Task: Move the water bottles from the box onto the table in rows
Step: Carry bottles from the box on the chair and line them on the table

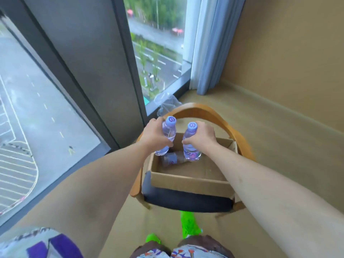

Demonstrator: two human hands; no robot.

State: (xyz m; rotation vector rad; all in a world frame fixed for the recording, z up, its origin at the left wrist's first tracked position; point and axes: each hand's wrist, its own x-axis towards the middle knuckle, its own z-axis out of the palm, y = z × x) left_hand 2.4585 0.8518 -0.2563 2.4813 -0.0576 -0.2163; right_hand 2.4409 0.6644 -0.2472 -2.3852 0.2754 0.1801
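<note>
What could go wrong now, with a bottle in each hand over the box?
The left hand grips its clear purple-capped water bottle tilted, so it might slip. Lifting could nudge the brown cardboard box, which sits on the wooden chair. One more bottle lies flat inside, easily bumped.

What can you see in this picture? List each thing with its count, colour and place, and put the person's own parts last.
Held bottles: two, clear with purple caps, upright above the box, one in each hand.
Lying bottle: one, clear with purple label, on its side in the box.
Box: one, brown cardboard, open, on the chair seat.
Chair: one, curved wooden frame with dark seat, by the window.
Plastic bag: one, clear, on the floor behind the chair.
Curtain: one, blue-grey, in the corner.
Window: tall, dark frame, street below.
Left hand: grip around one bottle.
Right hand: grip around the other.
</note>
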